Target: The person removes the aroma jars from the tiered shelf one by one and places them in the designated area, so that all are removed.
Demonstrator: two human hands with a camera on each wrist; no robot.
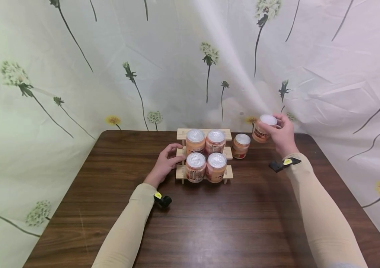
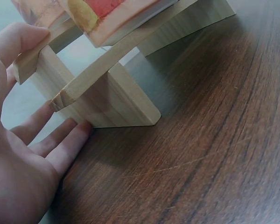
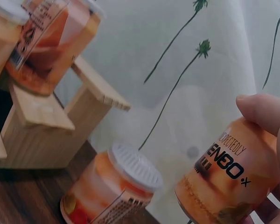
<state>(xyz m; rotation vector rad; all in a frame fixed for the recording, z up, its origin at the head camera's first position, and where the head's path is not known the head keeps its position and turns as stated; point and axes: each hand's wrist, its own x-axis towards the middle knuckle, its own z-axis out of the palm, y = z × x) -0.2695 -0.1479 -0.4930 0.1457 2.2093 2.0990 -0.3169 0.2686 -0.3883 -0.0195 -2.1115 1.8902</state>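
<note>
A small stepped wooden rack [image 1: 229, 172] carries several orange-labelled jars with pale, ridged lids. Two jars, including a front jar [image 1: 216, 172], stand in front, and two more, such as a rear jar [image 1: 215, 139], behind them. At the rack's left end, my left hand [image 1: 165, 163] touches the slat ends and side panel with its thumb and outstretched fingers; one wooden side panel [image 2: 126, 95] shows close up. My right hand [image 1: 283, 136] grips another orange jar [image 3: 228, 170] by its sides, lid upward in the head view, near the table's back edge. One loose jar [image 1: 241, 146] stands between rack and right hand.
The brown wood-grain table [image 1: 210, 227] extends toward me from the rack. Directly behind its back edge hangs a pale curtain [image 1: 176, 56] printed with dandelions. Each wrist bears a black strapped camera, such as the left camera [image 1: 163, 201].
</note>
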